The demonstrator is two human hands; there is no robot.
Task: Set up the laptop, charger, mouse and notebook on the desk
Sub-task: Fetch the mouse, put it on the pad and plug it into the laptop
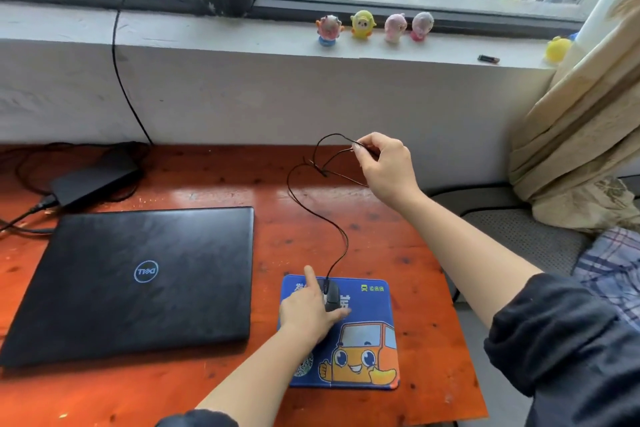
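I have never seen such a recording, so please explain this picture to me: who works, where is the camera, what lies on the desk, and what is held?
There is no machine here: a person works with two bare hands. The single picture comes from a camera worn on the head, looking forward and down. On the wooden desk lie a closed black laptop, a charger with its cables, and a blue mouse pad. The left hand holds the mouse on the pad. The right hand pinches the mouse cable in the air above the desk.
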